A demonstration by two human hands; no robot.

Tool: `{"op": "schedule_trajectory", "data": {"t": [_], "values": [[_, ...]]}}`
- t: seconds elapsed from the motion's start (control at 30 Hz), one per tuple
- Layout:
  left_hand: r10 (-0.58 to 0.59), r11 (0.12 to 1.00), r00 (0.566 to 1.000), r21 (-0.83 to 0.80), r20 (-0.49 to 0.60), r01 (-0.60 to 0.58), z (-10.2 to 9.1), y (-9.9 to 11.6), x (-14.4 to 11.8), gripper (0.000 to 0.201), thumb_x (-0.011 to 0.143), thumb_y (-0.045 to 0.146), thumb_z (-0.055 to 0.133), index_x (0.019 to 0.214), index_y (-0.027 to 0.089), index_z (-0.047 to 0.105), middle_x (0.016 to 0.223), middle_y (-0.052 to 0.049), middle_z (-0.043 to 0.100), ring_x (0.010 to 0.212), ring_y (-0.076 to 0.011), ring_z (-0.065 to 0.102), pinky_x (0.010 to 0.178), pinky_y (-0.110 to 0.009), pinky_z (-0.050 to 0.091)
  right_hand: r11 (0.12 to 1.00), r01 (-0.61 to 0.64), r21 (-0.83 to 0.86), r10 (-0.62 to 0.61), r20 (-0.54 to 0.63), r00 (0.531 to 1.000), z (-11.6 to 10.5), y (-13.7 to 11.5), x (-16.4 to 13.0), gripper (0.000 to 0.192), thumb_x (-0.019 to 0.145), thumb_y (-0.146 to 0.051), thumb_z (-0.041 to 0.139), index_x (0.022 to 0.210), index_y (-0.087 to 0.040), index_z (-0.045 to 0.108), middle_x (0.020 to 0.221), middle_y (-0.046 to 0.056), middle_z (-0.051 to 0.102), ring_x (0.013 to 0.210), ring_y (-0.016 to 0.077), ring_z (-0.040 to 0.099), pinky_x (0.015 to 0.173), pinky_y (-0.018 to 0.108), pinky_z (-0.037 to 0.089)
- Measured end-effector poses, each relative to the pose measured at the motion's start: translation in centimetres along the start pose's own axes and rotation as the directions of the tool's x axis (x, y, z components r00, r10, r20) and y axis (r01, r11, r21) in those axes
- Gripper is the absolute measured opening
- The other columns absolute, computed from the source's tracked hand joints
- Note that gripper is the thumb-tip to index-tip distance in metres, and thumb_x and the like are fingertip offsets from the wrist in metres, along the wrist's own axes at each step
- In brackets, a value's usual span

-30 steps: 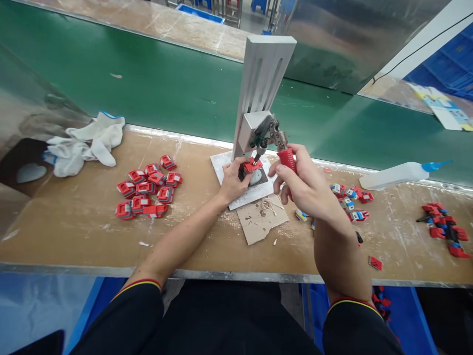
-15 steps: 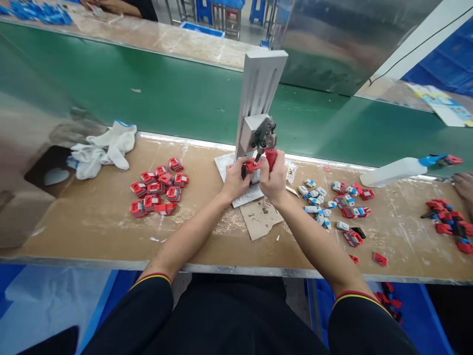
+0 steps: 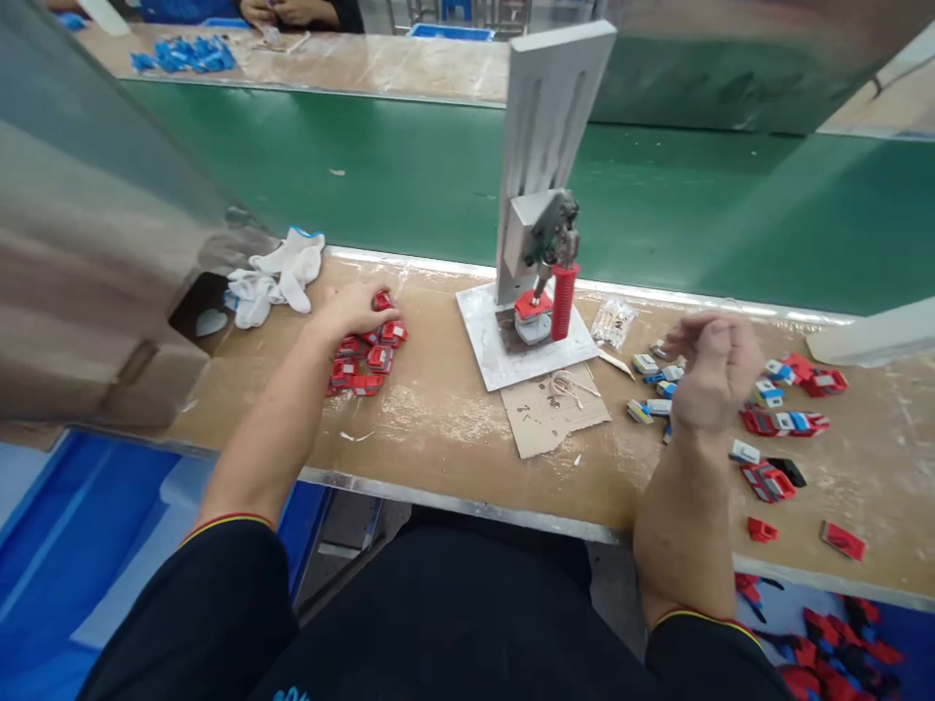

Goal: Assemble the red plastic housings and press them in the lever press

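One press (image 3: 542,146) stands unheld; the right hand (image 3: 717,372), fingers loosely spread, seems empty; the left hand (image 3: 351,310) has fingers narrow around a red block (image 3: 381,301), grip unclear, by seemingly finished blocks (image 3: 363,370); a red piece (image 3: 533,306) sits in the press, apparently unfinished; white-blue pieces (image 3: 646,364) lie loose.

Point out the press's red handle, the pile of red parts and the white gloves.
Red handle (image 3: 563,302): head view, grip's middle.
Pile of red parts (image 3: 380,359): head view, one part's upper face.
White gloves (image 3: 298,261): head view, below blue-edged cuff.
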State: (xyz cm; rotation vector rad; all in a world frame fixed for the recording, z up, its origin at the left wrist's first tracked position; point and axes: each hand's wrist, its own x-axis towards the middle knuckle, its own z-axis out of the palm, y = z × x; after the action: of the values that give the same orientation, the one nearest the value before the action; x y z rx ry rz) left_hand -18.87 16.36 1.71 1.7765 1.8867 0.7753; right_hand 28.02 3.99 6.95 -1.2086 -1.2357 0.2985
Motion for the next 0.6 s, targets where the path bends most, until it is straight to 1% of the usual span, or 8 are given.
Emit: {"op": "schedule_trajectory", "data": {"t": [0.07,0.17,0.23,0.3,0.37,0.47,0.53,0.6], "values": [[0.045,0.998,0.999,0.031,0.024,-0.046,0.1,0.8,0.4,0.033,0.053,0.025,0.097,0.069,0.024,0.068,0.060,0.000,0.058,0.103,-0.0397,0.068,0.111,-0.057,0.043,0.993,0.052,-0.104,-0.024,0.253,0.967,-0.8,0.2,-0.3,0.035,0.101,-0.054,0.053,0.091,-0.023,0.067,0.074,0.000,0.067,0.062,0.0153,0.061,0.059,0.031,0.047],[0.105,0.994,0.993,0.001,-0.046,-0.105,0.1,2.4,-0.4,0.035,0.052,0.024,0.099,0.076,0.021,0.074,0.061,0.003,0.057,0.083,-0.0278,0.065,0.101,-0.047,0.050,0.973,0.137,-0.187,0.002,0.598,0.802,-1.7,0.4,-1.1,0.027,0.098,-0.049,0.062,0.095,-0.022,0.068,0.082,0.003,0.070,0.072,0.0165,0.063,0.069,0.032,0.049],[0.087,0.964,0.975,-0.228,-0.205,-0.134,0.2,3.8,-2.0,0.044,0.050,0.026,0.102,0.086,0.019,0.078,0.073,0.001,0.065,0.071,-0.0180,0.060,0.082,-0.037,0.054,0.968,0.164,-0.191,0.030,0.732,0.681,-1.8,0.6,-1.6,0.025,0.095,-0.046,0.068,0.098,-0.021,0.068,0.087,0.004,0.070,0.076,0.0173,0.062,0.071,0.032,0.048],[0.045,0.831,0.973,-0.532,-0.227,-0.163,1.0,5.8,-4.4,0.051,0.051,0.031,0.104,0.095,0.020,0.080,0.076,0.002,0.067,0.064,-0.0133,0.056,0.065,-0.029,0.051,0.960,0.204,-0.194,0.044,0.820,0.570,-1.6,0.9,-2.2,0.021,0.093,-0.041,0.072,0.101,-0.021,0.068,0.092,0.005,0.070,0.082,0.0190,0.062,0.074,0.032,0.047],[0.088,0.656,0.991,-0.743,-0.104,-0.136,2.6,8.2,-7.1,0.051,0.056,0.034,0.102,0.100,0.022,0.081,0.071,0.003,0.065,0.061,-0.0109,0.055,0.057,-0.025,0.049,0.946,0.255,-0.202,0.054,0.870,0.491,-1.1,1.2,-2.7,0.014,0.093,-0.033,0.073,0.101,-0.022,0.069,0.095,0.005,0.071,0.089,0.0208,0.063,0.078,0.032,0.046],[0.127,0.475,0.988,-0.880,0.090,0.019,5.8,11.9,-10.3,0.044,0.059,0.028,0.101,0.097,0.021,0.081,0.083,0.000,0.069,0.065,-0.0085,0.057,0.056,-0.022,0.049,0.931,0.310,-0.193,0.034,0.891,0.452,-0.4,1.5,-3.2,0.003,0.096,-0.023,0.068,0.096,-0.025,0.071,0.091,0.003,0.072,0.091,0.0212,0.063,0.078,0.033,0.044],[0.157,0.349,0.960,-0.922,0.232,0.166,7.7,13.7,-11.4,0.046,0.061,0.029,0.100,0.100,0.022,0.077,0.086,0.000,0.070,0.067,-0.0090,0.058,0.056,-0.021,0.050,0.928,0.326,-0.179,-0.003,0.872,0.489,0.1,1.6,-3.4,0.013,0.100,-0.021,0.063,0.090,-0.025,0.072,0.087,0.003,0.073,0.090,0.0208,0.062,0.077,0.033,0.044],[0.186,0.246,0.924,-0.926,0.334,0.286,8.9,14.6,-11.8,0.045,0.062,0.026,0.098,0.099,0.024,0.073,0.093,-0.001,0.074,0.067,-0.0092,0.058,0.058,-0.022,0.051,0.924,0.338,-0.179,-0.045,0.827,0.560,0.7,1.8,-3.7,0.020,0.103,-0.022,0.059,0.088,-0.024,0.073,0.088,0.003,0.075,0.090,0.0209,0.063,0.078,0.033,0.046]]}}
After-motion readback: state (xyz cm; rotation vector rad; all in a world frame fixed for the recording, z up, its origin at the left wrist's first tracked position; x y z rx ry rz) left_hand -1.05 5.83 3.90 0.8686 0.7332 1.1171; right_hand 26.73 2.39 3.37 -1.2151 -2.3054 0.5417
